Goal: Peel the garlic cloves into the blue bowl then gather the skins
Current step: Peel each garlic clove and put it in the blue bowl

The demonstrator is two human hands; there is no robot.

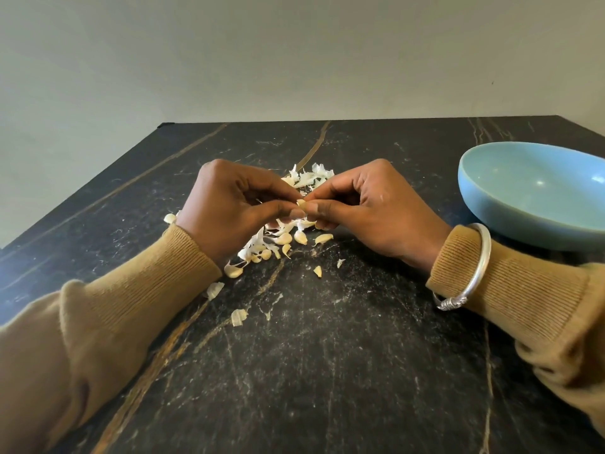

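My left hand (232, 208) and my right hand (370, 211) meet at the table's middle, and both pinch one small garlic clove (301, 204) between thumbs and fingertips. Under and behind the hands lies a heap of unpeeled garlic cloves and white papery skins (278, 239). More white skins (311, 176) stick up just behind the fingers. The blue bowl (510, 204) stands at the right, beside my right wrist, and the part of its inside that shows holds nothing.
The black marble table (311, 355) carries loose skin scraps (239, 316) and single cloves (317, 271) in front of the heap. One clove (169, 218) lies left of my left wrist. A silver bangle (471, 273) sits on my right sleeve. A pale wall rises behind the table's far edge.
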